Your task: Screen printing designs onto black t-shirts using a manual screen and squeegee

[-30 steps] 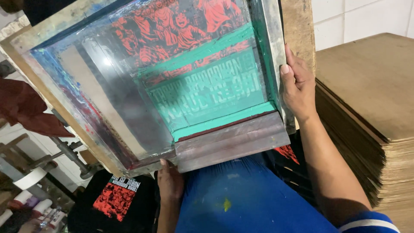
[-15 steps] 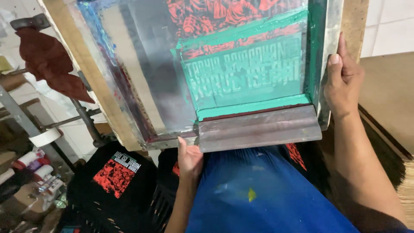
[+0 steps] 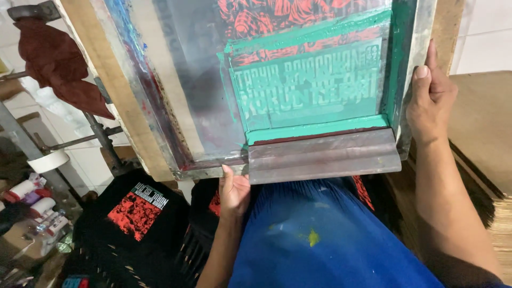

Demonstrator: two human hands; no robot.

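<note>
Overhead, the tilted screen-printing frame [image 3: 176, 106] is gripped on two sides: right hand [image 3: 429, 101] with fingers closed along its right rail, left hand [image 3: 234, 192] pinching the near edge just left of the squeegee [image 3: 322, 156], whose long axis runs left-right between them.

White tiled walls [image 3: 482, 32] close the room at upper right and low on the left behind a dark metal stand [image 3: 101, 141]. A dark red rag [image 3: 58, 69] hangs at upper left, and a stack of brown boards [image 3: 488, 138] sits at right. Black printed shirts [image 3: 136, 213] lie below, beside what seem to be tape rolls [image 3: 48, 160] and small bottles.
</note>
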